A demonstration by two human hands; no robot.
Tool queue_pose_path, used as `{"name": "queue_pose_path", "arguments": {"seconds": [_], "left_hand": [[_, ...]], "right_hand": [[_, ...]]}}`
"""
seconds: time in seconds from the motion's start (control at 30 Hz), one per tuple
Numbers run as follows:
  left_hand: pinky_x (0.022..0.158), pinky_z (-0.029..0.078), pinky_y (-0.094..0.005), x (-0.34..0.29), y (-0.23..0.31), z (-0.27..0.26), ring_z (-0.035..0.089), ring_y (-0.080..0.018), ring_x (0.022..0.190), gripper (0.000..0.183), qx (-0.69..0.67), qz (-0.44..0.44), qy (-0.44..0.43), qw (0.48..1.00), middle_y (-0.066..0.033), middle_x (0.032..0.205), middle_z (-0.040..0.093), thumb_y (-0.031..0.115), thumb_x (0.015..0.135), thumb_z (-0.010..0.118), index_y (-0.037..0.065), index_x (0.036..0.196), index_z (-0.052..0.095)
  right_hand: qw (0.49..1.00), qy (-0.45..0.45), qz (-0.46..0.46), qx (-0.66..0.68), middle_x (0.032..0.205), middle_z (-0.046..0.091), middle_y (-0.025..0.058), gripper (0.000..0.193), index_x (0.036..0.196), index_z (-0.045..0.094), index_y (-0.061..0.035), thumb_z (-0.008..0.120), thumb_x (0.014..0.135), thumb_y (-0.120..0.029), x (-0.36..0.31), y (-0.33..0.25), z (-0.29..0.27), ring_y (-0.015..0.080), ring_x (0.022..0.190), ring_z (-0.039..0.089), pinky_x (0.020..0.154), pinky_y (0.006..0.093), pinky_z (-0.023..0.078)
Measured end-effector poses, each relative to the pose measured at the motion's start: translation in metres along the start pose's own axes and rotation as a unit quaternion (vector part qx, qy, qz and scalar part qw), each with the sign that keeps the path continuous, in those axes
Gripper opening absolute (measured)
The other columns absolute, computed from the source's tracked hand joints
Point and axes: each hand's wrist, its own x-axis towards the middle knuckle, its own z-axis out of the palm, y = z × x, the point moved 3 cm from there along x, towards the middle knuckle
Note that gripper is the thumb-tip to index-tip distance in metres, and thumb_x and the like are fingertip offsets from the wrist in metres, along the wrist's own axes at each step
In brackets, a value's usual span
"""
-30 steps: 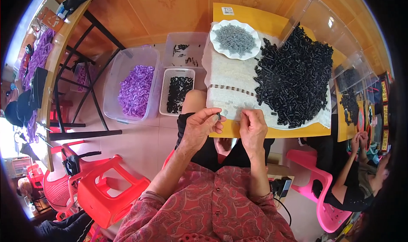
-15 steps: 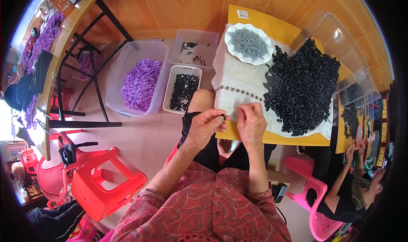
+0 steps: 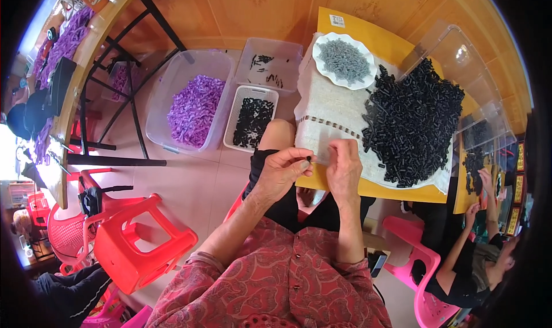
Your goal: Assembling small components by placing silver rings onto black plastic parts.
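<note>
My left hand [image 3: 283, 171] pinches a small black cylindrical piece [image 3: 309, 159] between thumb and fingertips, above the near left edge of the yellow board [image 3: 379, 190]. A little to its right, my right hand [image 3: 345, 168] is closed with its fingers bent down. Whatever its fingertips may hold is hidden behind them. Both hands are just in front of a white cloth [image 3: 328, 102] on the board. On the cloth's right side lies a large heap of short black tubes [image 3: 409, 126]. At its far end, a white scalloped plate [image 3: 366, 82] carries many small grey pieces [image 3: 345, 60].
Left of my knee, a white basket [image 3: 228, 133] holds black pieces. Behind it stands a clear box [image 3: 290, 87], with a bin [image 3: 156, 118] of purple pieces [image 3: 195, 110] further left. Red stools [image 3: 129, 253] stand at lower left. A co-worker [image 3: 477, 259] sits at right by a pink chair [image 3: 402, 241].
The view has shifted slightly. My left hand still pinches the black piece, and my right hand's fingers have tilted a little. The co-worker's hands have moved further apart.
</note>
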Motion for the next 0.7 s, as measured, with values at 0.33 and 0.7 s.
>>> {"name": "queue_pose_path", "arguments": {"seconds": [0.33,0.7], "left_hand": [[0.079,0.053,-0.0251,-0.003,0.003,0.021,0.061,-0.0119,0.086,0.025,-0.018,-0.043,0.004,0.999,-0.0078,0.101,0.065,-0.001,0.093,0.056,-0.001,0.117,0.06],[0.072,0.053,-0.0233,-0.004,-0.005,0.016,0.062,-0.0107,0.077,0.02,0.059,-0.049,0.02,0.997,-0.0052,0.092,0.064,0.002,0.092,0.059,-0.001,0.112,0.061]], "right_hand": [[0.935,-0.04,0.156,0.316,0.082,0.057,0.0039,0.006,0.095,0.058,0.0005,0.06,0.089,0.001,-0.027,-0.011,-0.023,0.0114,0.071,0.057,0.063,0.0248,0.047],[0.944,-0.048,0.086,0.314,0.09,0.059,0.0086,0.009,0.095,0.061,0.0019,0.061,0.087,0.004,-0.028,-0.019,-0.026,0.014,0.073,0.061,0.066,0.0245,0.049]]}}
